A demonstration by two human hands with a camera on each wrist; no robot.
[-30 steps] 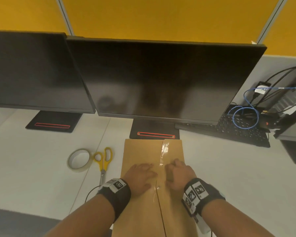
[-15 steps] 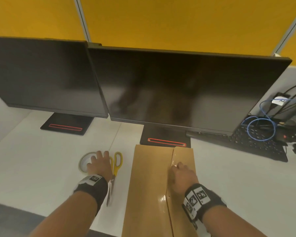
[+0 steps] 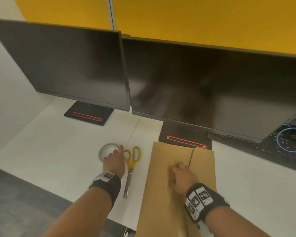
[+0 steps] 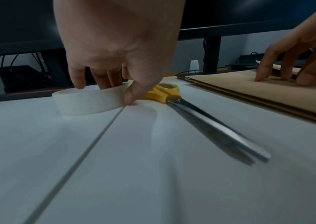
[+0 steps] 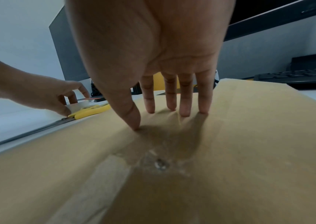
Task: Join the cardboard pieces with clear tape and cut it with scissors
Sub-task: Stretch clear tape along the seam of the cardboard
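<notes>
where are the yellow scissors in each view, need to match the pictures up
Head: yellow scissors lie left of centre, between the tape roll and the cardboard.
Left wrist: centre, handles right of the thumb, blades toward the camera.
Right wrist: left edge, handles beside the left hand.
Shared landmark: the tape roll.

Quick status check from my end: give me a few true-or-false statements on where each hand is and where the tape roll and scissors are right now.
1. The left hand grips the tape roll on the desk. True.
2. The scissors are held in the right hand. False: they lie on the desk beside the tape roll, untouched.
3. The right hand presses its fingertips on the cardboard. True.
4. The tape roll sits on top of the cardboard. False: it is on the desk, left of the scissors.
</notes>
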